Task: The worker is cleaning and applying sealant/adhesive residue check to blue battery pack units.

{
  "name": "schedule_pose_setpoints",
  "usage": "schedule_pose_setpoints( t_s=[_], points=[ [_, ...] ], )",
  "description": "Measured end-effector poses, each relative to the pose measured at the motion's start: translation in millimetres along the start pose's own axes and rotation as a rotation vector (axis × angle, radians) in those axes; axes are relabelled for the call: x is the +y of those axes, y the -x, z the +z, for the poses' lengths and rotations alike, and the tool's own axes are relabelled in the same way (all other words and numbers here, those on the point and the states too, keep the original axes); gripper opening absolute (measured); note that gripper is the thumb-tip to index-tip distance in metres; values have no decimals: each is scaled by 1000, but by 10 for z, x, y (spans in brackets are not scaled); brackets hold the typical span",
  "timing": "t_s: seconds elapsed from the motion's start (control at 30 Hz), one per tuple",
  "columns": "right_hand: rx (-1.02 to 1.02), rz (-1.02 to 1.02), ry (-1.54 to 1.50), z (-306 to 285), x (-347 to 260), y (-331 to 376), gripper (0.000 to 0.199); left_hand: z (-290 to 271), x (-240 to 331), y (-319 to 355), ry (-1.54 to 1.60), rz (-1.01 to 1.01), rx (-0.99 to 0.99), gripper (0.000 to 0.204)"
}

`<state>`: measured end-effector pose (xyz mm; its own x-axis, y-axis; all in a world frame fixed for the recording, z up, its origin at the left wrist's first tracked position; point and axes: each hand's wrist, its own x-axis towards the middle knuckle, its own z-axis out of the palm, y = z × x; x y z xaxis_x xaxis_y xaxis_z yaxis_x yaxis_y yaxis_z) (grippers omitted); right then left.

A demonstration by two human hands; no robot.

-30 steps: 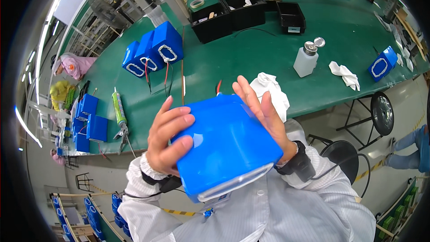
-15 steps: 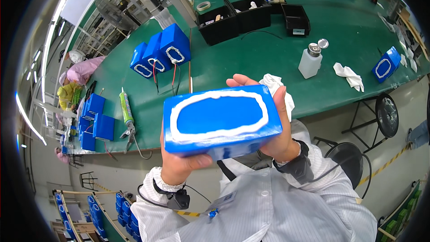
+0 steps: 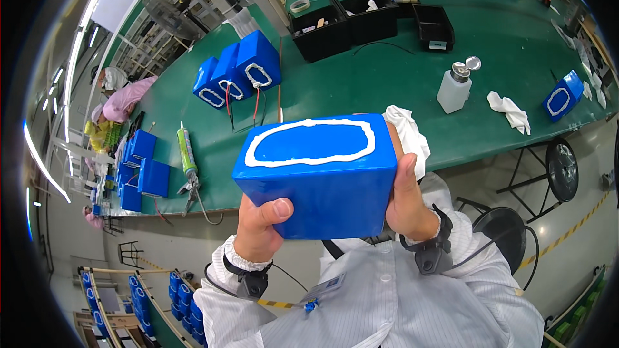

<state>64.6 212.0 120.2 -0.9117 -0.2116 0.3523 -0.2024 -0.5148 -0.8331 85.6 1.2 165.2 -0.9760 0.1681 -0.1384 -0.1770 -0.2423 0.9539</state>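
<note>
Between my two hands is a blue shrink-wrapped battery pack, held up in front of my chest. An oval bead of white sealant runs around its top face. My left hand grips the left end, its thumb on the side facing me. My right hand is closed on the right end, thumb along the edge; the other fingers of both hands are mostly behind the pack. A crumpled white cloth lies on the table just beyond my right hand.
Three blue packs with red and black leads stand on the green table. Left lies a green-tubed caulking gun, beside more blue packs. Black bins, a white pump bottle and stools are also around.
The battery pack has tilted, so more of its side toward me shows and its sealed top looks narrower. Both hands still hold it. The view has shifted slightly.
</note>
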Motion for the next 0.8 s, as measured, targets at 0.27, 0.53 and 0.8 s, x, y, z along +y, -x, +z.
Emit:
schedule_pose_setpoints(
  t_s=[0.27, 0.53, 0.8],
  points=[
    [54, 24, 58, 9, -15, 53, 107, -137, -161, -86, 81, -20, -25, 95],
    [38, -15, 168, 108, -112, 138, 115, -300, -327, -154, 310, -9, -157, 107],
    [-268, -377, 478, -210, 134, 18, 128, -483, -253, -262, -476, 705, -299, 84]
  ],
)
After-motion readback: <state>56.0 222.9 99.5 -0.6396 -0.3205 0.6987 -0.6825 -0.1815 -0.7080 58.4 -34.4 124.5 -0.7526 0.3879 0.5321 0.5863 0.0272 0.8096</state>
